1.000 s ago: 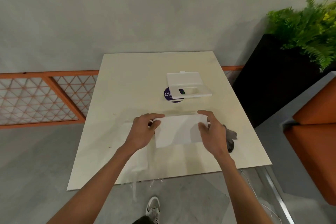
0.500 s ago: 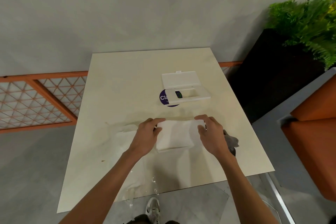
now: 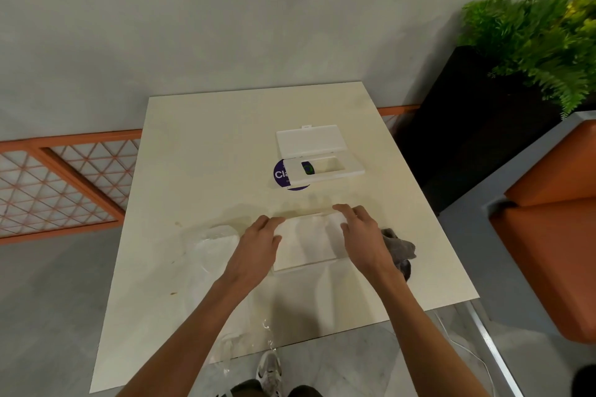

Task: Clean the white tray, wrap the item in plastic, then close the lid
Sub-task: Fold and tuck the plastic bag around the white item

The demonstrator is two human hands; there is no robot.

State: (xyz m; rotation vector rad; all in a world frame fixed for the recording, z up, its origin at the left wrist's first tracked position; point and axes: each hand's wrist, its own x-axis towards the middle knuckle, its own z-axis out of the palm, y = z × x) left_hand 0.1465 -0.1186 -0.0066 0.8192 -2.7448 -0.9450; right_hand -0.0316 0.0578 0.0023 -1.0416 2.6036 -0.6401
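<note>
A flat white tray (image 3: 309,245) lies near the front of the cream table (image 3: 219,138), on a sheet of clear plastic (image 3: 213,245) that spreads left and hangs over the front edge. My left hand (image 3: 258,245) holds the tray's left end with its thumb on top. The right end is held by my right hand (image 3: 364,235), fingers curled over the far edge. A hazy film seems to cover the tray's top. Farther back, a white case (image 3: 325,167) stands with its lid (image 3: 309,138) open, flat behind it.
A crumpled grey cloth (image 3: 398,248) lies just right of my right hand. Under the case is a round purple sticker (image 3: 280,174). A black planter (image 3: 467,126) with a fern and an orange seat (image 3: 554,235) stand to the right. An orange lattice rail (image 3: 64,177) runs left.
The camera shifted, so the table looks moved. Both hands stay at the tray's ends, and my right fingers have reached further over its far edge.
</note>
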